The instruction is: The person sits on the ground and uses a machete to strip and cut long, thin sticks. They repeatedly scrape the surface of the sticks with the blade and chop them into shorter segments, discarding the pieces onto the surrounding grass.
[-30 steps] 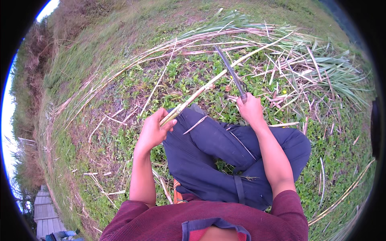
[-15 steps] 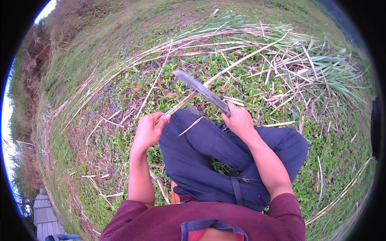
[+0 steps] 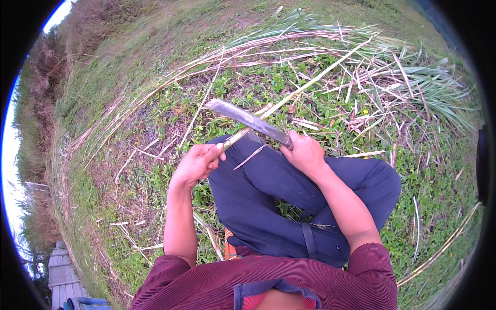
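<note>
Grip, both hands engaged: left hand (image 3: pixel 199 164) pinches the near end of a long pale stalk (image 3: pixel 315 80), thumb along the top, fingers curled in below. Right hand (image 3: pixel 306 154) is wrapped tight around the handle of a long knife (image 3: pixel 248 120), knuckles up. Blade points left and a little away from the body, crossing over the stalk just beyond the left hand; can't tell whether the edge touches it.

Nearest: maroon ribbed shirt (image 3: pixel 258 281) with dark collar trim along the bottom edge. Dark navy trousers (image 3: pixel 268 191), legs folded, person seated on the ground. Dark strap (image 3: pixel 308 240) runs across the trousers. Orange striped item (image 3: pixel 229 245) by the left hip, partly hidden. Thin dry strip (image 3: pixel 251 156) lies on the left-side leg, below the blade.

Stalk slants up and right from the left hand, over low green weeds (image 3: pixel 274 77), far end reaching the cut stalks (image 3: pixel 258 45), which lie in a long curved band. Contact there unclear. Loose slivers and short pieces scatter at right, beside long green leaves (image 3: pixel 434 85).

Farther left: grey planks (image 3: pixel 64 274) with blue cloth (image 3: pixel 90 304) next to them, bottom corner; brownish brush (image 3: pixel 41 93) along the upper-left edge.
</note>
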A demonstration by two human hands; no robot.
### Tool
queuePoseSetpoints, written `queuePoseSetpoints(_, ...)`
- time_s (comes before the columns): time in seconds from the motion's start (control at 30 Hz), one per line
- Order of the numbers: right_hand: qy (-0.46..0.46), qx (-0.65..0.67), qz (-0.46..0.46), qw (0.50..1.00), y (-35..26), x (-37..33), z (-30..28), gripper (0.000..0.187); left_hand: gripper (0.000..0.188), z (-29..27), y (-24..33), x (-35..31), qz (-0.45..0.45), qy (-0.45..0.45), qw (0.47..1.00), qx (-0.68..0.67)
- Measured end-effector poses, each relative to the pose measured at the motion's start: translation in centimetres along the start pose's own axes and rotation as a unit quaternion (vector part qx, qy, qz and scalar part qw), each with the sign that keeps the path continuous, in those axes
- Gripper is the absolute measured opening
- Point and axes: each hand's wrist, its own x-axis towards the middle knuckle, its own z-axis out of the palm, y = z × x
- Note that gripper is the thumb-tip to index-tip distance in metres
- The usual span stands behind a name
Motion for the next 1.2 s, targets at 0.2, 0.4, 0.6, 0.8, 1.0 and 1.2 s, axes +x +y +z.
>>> queuePoseSetpoints(0.2, 0.051, 0.05, 0.135, 0.988, 5.4, 2.2, -0.8, 0.03, 0.035, -0.7, -0.8, -0.7, -0.061, -0.066, 0.989, -0.114)
queuePoseSetpoints(0.4, 0.014, 0.022, 0.056, 0.998, 2.1, 1.3, -0.4, 0.026, 0.034, -0.7, -0.9, -0.5, -0.03, -0.03, 0.996, -0.076)
queuePoseSetpoints(0.6, 0.089, 0.091, 0.19, 0.974, 6.1, 3.1, -0.9, 0.03, 0.033, -0.9, -0.4, -1.3, -0.006, 0.0, 1.0, -0.026)
queuePoseSetpoints(0.8, 0.204, 0.13, 0.116, 0.963, 3.4, 3.1, 0.2, 0.034, 0.026, 1.1, 0.9, -3.8, 0.176, 0.119, 0.947, 0.243)
queuePoseSetpoints(1.0, 0.262, 0.106, -0.017, 0.959, 3.4, 2.9, -0.4, 0.077, 0.021, 3.1, 3.3, -9.8, 0.2, 0.152, 0.908, 0.336)
queuePoseSetpoints(1.2, 0.313, 0.076, -0.026, 0.946, 2.7, 1.9, -0.3, 0.07, 0.019, 7.1, 2.7, -13.0, 0.181, 0.102, 0.935, 0.289)
